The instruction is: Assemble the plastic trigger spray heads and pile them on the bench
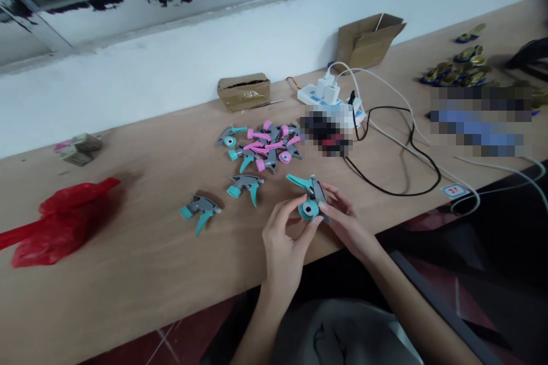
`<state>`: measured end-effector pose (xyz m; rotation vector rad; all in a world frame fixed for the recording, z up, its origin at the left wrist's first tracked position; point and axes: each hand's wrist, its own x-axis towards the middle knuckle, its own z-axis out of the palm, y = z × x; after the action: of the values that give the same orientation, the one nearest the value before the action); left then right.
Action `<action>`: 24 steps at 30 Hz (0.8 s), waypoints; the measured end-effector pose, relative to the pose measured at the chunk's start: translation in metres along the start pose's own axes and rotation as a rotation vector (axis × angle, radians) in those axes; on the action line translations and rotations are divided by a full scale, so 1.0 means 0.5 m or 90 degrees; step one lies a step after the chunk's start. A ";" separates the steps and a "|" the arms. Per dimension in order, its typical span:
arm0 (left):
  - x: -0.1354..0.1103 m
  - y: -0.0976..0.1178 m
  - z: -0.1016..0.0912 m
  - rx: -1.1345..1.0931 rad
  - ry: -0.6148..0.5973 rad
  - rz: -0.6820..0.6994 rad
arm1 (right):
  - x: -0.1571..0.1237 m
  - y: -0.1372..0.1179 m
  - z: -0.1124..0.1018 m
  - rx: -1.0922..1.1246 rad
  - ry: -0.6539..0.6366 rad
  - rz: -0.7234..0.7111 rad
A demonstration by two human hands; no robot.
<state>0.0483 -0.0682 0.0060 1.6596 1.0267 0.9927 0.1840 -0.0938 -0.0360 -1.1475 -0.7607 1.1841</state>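
The left hand [282, 242] and right hand [349, 228] grasp a teal-and-grey trigger sprayer head [317, 191] just below centre. A small label [454, 190] at right is too blurred to read; the upper-centre cardboard box [245, 94] hides its contents.

Single head-worn view, facing forward and down; tabletop [162, 274] at close range, wall [171, 71] beyond

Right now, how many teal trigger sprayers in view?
5: held sprayer between left hand and right hand; nearer sprayer and farther sprayer lying apart on table; upper sprayer and lower sprayer at pink pile's left edge. More may be hidden in it.
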 end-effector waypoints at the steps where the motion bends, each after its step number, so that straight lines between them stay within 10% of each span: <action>1: 0.000 -0.003 0.000 0.001 -0.005 -0.006 | 0.001 0.001 -0.001 0.006 0.005 0.005; 13: 0.021 -0.059 0.000 -0.132 -0.061 -0.127 | 0.017 -0.008 -0.020 -0.034 0.035 -0.009; 24: 0.037 -0.053 -0.016 0.110 -0.071 0.048 | 0.025 -0.001 -0.022 -0.069 0.008 -0.037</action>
<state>0.0420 -0.0427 -0.0141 1.8853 1.0043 0.8684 0.1973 -0.0847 -0.0400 -1.2128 -0.8520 1.0969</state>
